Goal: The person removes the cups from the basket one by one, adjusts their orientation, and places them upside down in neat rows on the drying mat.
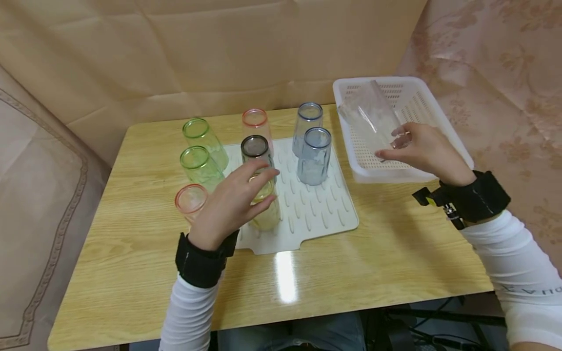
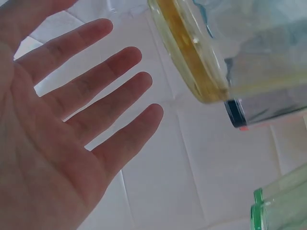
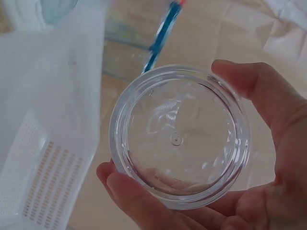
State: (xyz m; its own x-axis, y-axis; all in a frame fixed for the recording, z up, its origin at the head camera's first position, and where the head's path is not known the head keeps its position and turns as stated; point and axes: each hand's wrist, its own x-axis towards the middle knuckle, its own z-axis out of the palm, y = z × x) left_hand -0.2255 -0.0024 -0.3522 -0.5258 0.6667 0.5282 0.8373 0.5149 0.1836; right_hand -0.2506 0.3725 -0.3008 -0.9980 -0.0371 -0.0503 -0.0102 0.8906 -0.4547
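My right hand (image 1: 423,148) holds a clear glass (image 3: 177,110) over the white basket (image 1: 369,176), thumb on one side and fingers on the other. In the right wrist view its round end faces the camera; from the head it looks tilted. My left hand (image 1: 232,200) is beside the yellow glass (image 1: 265,219), fingers spread and nearly straight. The left wrist view shows a gap between fingers and glass. Behind the yellow glass stands a black-rimmed glass (image 1: 254,146), with a red-rimmed glass (image 1: 255,119) at the back. The left hand partly hides the yellow glass.
A white ridged mat (image 1: 316,219) lies mid-table under several glasses. Two blue glasses, the nearer blue glass (image 1: 313,158) among them, stand at its right. Left of the mat are two green glasses, including the front green glass (image 1: 202,168), and another red-rimmed glass (image 1: 190,200).
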